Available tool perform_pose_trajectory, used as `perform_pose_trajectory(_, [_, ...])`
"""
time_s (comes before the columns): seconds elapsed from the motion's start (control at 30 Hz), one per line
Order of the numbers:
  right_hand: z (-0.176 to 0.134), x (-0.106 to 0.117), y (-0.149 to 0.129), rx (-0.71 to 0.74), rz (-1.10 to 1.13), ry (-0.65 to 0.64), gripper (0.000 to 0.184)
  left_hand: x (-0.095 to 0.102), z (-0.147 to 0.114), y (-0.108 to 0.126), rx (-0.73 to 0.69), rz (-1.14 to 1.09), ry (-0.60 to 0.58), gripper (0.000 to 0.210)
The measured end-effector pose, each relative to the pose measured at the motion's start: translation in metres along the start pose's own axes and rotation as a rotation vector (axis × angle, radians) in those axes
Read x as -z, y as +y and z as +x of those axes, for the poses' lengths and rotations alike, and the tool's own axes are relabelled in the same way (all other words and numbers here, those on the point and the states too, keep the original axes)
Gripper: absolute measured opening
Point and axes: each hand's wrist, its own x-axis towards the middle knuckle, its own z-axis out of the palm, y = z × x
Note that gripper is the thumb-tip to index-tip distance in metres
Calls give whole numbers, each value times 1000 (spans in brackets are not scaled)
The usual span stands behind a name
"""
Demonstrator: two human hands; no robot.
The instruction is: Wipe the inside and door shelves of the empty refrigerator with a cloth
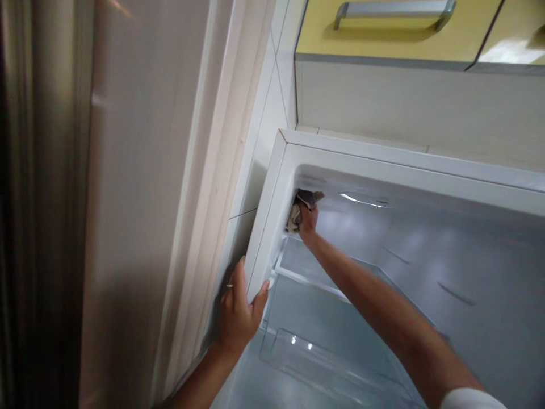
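Right hand clutches crumpled grey-beige cloth; left hand, seven o'clock, grips straight white refrigerator rim (loose cloth might snag).

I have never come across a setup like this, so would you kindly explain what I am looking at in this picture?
Of course. There is no machine here: these are a person's two bare hands, seen by one camera worn on the head and looking forward and down, so the scene appears tilted. Before them is what looks like an open refrigerator. The right hand reaches inside, holding a bunched cloth in the upper-left corner. The left hand grips the side edge, thumb on the inner side. Below the cloth you can see a glass shelf and a clear plastic bin. A yellow cabinet front is above, and a pale panel stands at the left.
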Motion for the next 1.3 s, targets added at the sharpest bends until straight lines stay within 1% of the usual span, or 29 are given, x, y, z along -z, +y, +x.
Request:
perform_pose_trajectory(0.1, [-49,7,-27,107,-30,-29,48,0,0,0,4,11,9,68])
perform_pose_trajectory(0.2, [-106,13,-57,368,-155,-42,50,-2,0,-1,8,19,7,67])
perform_pose_trajectory(0.27, [-140,16,-75,501,-260,-72,48,-2,0,-3,13,21,-14,67])
perform_pose_trajectory(0.33, [-162,20,-88,596,-364,-92,49,-2,0,-4,22,22,-37,66])
perform_pose_trajectory(0.4, [-168,25,-95,672,-448,-109,53,-2,0,-4,19,25,-45,66])
perform_pose_trajectory(0.47, [-157,33,-94,763,-502,-165,58,-2,0,-5,12,36,-38,68])
perform_pose_trajectory(0.57, [-122,47,-81,907,-579,-354,67,-2,0,-5,29,48,-33,69])
perform_pose_trajectory(0.63, [-95,54,-67,920,-664,-451,71,-2,0,-5,40,54,-36,70])
perform_pose_trajectory(0.67, [-82,55,-59,900,-705,-468,72,-2,0,-5,38,56,-35,70])
perform_pose_trajectory(0.73, [-59,52,-44,841,-761,-444,72,-2,1,-5,29,55,-28,70])
perform_pose_trajectory(0.8, [-39,45,-30,775,-801,-392,71,-1,1,-6,26,49,-21,70])
perform_pose_trajectory(0.9, [-14,32,-12,666,-887,-340,72,0,1,-5,29,45,-18,72])
perform_pose_trajectory(0.97, [1,27,-2,630,-950,-320,69,1,2,-3,27,37,-18,73])
perform_pose_trajectory(1.03, [14,28,6,657,-1038,-323,63,2,2,-2,30,15,-20,73])
perform_pose_trajectory(1.1, [27,35,12,717,-1127,-346,57,3,1,-2,41,-12,-18,72])
perform_pose_trajectory(1.23, [51,60,21,863,-1232,-480,46,1,-1,-3,63,-29,-11,73])
perform_pose_trajectory(1.3, [60,70,24,911,-1289,-543,42,0,-2,-4,76,-36,-12,74])
